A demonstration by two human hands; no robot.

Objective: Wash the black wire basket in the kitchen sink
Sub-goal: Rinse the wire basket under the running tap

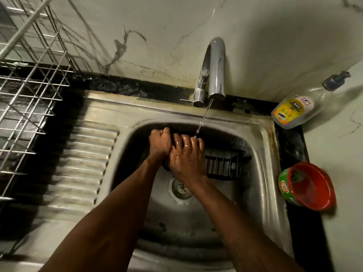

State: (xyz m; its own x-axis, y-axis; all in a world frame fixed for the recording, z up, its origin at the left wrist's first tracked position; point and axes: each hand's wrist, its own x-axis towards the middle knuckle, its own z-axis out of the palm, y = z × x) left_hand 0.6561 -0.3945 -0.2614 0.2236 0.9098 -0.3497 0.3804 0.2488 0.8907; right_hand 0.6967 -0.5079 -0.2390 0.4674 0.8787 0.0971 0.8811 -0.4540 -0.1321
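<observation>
- Your wire basket (222, 163) in the sink (262, 173) is black; the sink is dull grey steel, stained yellow-brown along its rim.
- Behind the sink you see a silver tap (217, 65) and an off-white wall (157, 26) with grey veins.
- Right of the sink, your tub (312, 189) is red inside, green-labelled outside; the clear bottle (290, 112) carries a yellow label.
- Left of the sink, the rack (29, 89) is a silver wire grid.

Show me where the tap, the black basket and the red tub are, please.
tap (217, 65): head view, on the curved chrome spout.
black basket (224, 163): head view, on its uncovered wire side.
red tub (310, 187): head view, on its red inside.
</observation>
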